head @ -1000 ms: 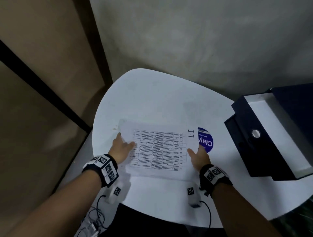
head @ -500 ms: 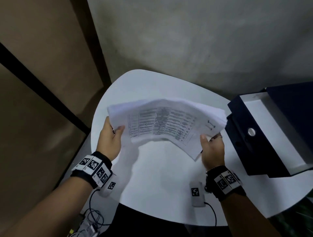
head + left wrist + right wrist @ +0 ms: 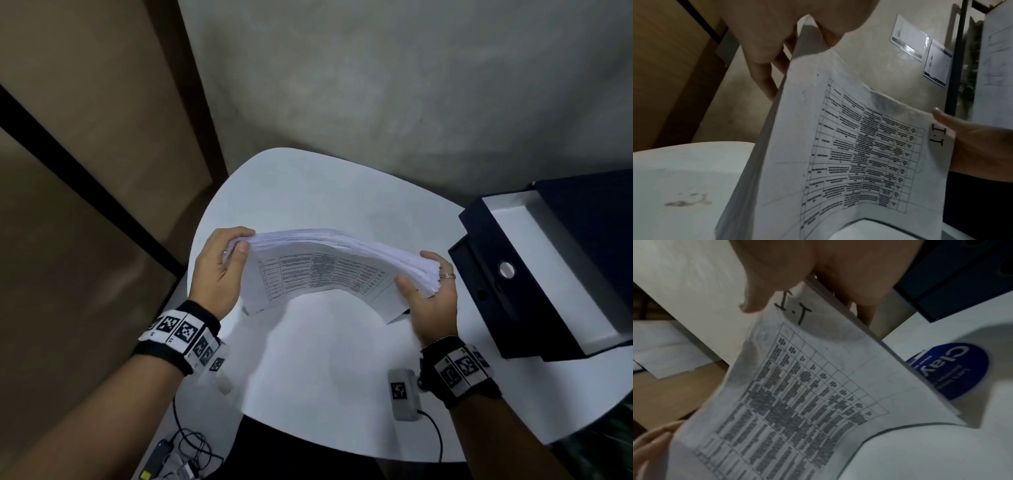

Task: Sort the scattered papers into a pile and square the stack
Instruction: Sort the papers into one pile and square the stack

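Observation:
A thick stack of white papers (image 3: 329, 270) is held upright on its long edge above the white table (image 3: 308, 192), bowed in the middle. Its front sheet carries a printed grid (image 3: 859, 154) and the marking "I.T" (image 3: 793, 308). My left hand (image 3: 219, 270) grips the stack's left end, thumb in front and fingers behind. My right hand (image 3: 428, 294) grips the right end the same way. The bottom edge hangs just over the tabletop; whether it touches I cannot tell.
A dark blue open box (image 3: 548, 267) with a white lining stands at the table's right edge. A round blue "Clay" sticker (image 3: 953, 373) lies on the table behind the stack. Cables (image 3: 191, 445) hang below the near edge. A wall rises close behind.
The papers lay flat under both hands a second ago. Both hands have lifted them off the table and turned them up onto their long edge.

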